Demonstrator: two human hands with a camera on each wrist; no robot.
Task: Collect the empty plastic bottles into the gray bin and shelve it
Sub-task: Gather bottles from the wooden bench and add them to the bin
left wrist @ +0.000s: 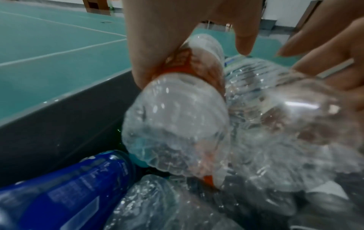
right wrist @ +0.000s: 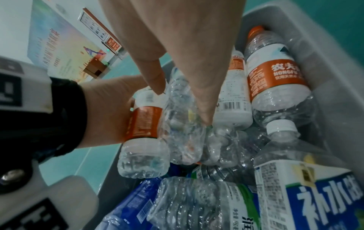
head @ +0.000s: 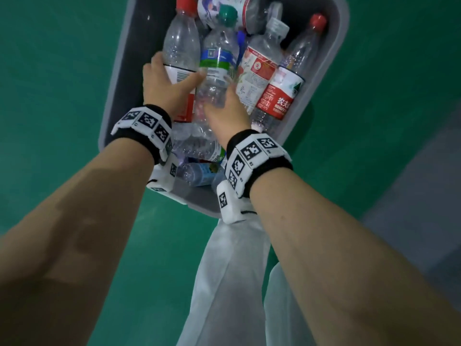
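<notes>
The gray bin (head: 197, 198) stands on a green floor and holds several empty plastic bottles. My left hand (head: 169, 88) grips a clear red-capped bottle (head: 180, 43) with a red and white label at the bin's left side; in the left wrist view the fingers and thumb of the left hand (left wrist: 193, 59) curl round this bottle (left wrist: 177, 121). Beside it, my right hand (head: 224, 108) holds a crumpled green-capped bottle (head: 218, 58). In the right wrist view the right hand (right wrist: 181, 102) straddles that bottle (right wrist: 183, 132), thumb on one side and fingers on the other.
More bottles lie to the right in the bin: a white-capped one (head: 259, 66) and a red-labelled one (head: 282, 96). A blue bottle (left wrist: 69, 194) lies against the bin wall (left wrist: 59, 124). My white trouser legs (head: 224, 283) are below the bin. A gray strip (head: 411, 208) borders the floor.
</notes>
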